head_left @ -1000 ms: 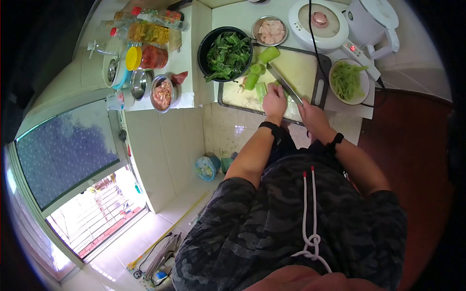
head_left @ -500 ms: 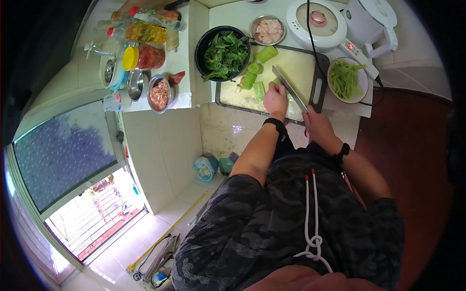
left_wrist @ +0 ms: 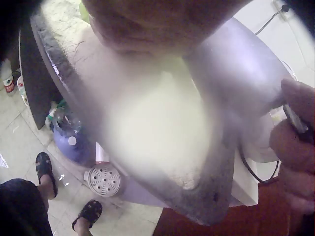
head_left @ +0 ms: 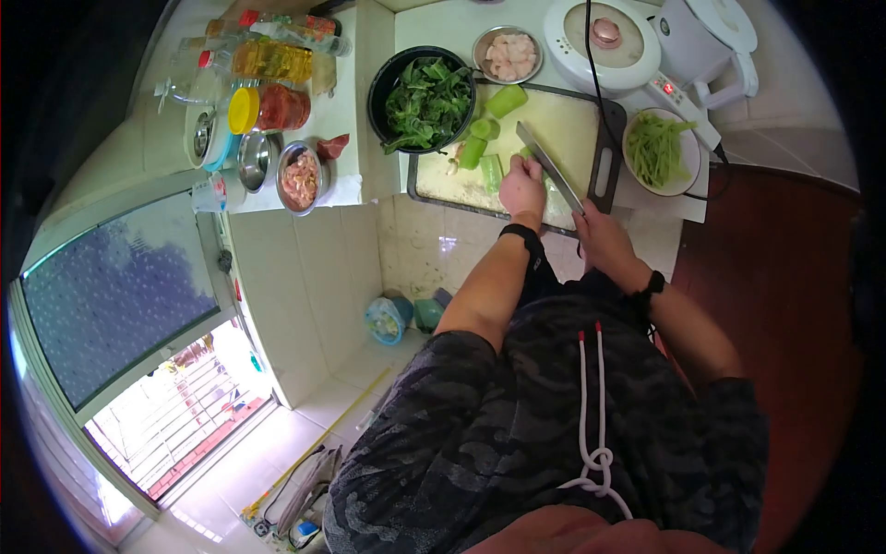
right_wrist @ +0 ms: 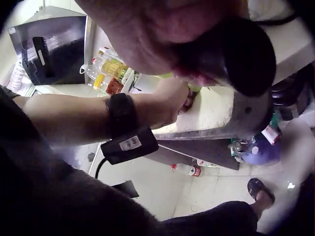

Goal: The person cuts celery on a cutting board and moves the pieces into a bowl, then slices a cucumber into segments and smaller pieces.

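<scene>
In the head view, my left hand [head_left: 523, 191] rests on the cutting board [head_left: 577, 125] with fingers curled over a green stem piece [head_left: 527, 152], mostly hidden beneath them. My right hand [head_left: 604, 242] grips a kitchen knife [head_left: 551, 169] by its black handle [right_wrist: 248, 56]. Its blade slants away to the upper left, close beside the left fingertips. Several thick, pale green stem chunks [head_left: 505, 101] lie on the board's left half, with a flat cut piece [head_left: 491, 174] near the left hand. The left wrist view is blurred in the middle.
Left of the board stands a black pot [head_left: 376, 115] of dark leaves; behind it, a bowl of pale meat [head_left: 510, 57]. On the right is a bowl of green strips [head_left: 657, 152]. A white cooker [head_left: 563, 46] and kettle [head_left: 711, 42] stand behind, a black cord hanging in front.
The knife and right hand have shifted slightly right and toward the body, mostly in the first half second. The left hand stays on the green piece. The whole view has drifted a little.
</scene>
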{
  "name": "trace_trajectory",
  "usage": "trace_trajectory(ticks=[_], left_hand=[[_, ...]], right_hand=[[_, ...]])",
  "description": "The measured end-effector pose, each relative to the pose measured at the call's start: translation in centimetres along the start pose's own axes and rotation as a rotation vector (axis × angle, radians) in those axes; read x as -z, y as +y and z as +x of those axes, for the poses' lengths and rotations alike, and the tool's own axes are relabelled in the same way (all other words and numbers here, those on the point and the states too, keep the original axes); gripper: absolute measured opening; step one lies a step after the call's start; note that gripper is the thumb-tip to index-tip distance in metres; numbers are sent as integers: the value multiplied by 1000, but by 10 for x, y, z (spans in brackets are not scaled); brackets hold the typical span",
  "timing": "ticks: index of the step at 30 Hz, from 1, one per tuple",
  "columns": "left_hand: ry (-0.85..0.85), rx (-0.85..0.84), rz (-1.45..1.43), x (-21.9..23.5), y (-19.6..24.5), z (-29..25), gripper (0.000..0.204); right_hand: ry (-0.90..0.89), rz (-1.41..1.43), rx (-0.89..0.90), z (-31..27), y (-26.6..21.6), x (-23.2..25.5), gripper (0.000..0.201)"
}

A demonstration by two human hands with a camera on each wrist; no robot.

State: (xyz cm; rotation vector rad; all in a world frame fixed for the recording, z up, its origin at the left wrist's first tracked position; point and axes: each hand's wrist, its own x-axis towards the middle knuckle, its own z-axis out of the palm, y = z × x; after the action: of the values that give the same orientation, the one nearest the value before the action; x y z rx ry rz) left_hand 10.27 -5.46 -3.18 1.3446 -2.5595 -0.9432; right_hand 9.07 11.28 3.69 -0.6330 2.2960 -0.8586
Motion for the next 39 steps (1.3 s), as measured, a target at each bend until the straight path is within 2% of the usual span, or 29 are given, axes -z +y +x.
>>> trace_trajectory(ticks=[3, 5, 8, 11, 18, 20, 25, 27, 29, 31, 34, 39], left_hand=[[2, -3, 44, 0, 1, 1, 28], [-3, 1, 40, 2, 4, 0, 28], [-15, 0, 32, 3, 2, -1, 29], [-16, -10, 9, 2, 1, 1, 29], [-24, -11, 25, 2, 1, 1, 27], [-18, -18, 29, 2, 0, 1, 27], [-6, -19, -7, 2, -8, -3, 27], [115, 42, -188, 9, -13, -10, 26], [109, 15, -220, 11, -17, -10, 26], [-50, -10, -173, 12, -16, -9, 25], [-117, 14, -110, 11, -7, -2, 24], [-114, 14, -40, 12, 2, -2, 23]], right_hand=[[-29, -18, -29, -5, 2, 6, 25], [5, -1, 38, 2, 9, -2, 24], [17, -32, 22, 16, 5, -11, 24], [-19, 11, -28, 11, 3, -8, 25], [-37, 42, -7, 2, 7, -3, 26], [-42, -40, -52, 13, 6, -12, 28], [13, -72, -24, 20, 5, -16, 28], [22, -82, -5, 23, 8, -17, 28], [66, -39, 11, 23, 10, -20, 27], [57, -36, 25, 23, 8, -18, 27], [44, -60, 30, 21, 6, -17, 26], [18, -113, 14, 7, -2, -4, 25]])
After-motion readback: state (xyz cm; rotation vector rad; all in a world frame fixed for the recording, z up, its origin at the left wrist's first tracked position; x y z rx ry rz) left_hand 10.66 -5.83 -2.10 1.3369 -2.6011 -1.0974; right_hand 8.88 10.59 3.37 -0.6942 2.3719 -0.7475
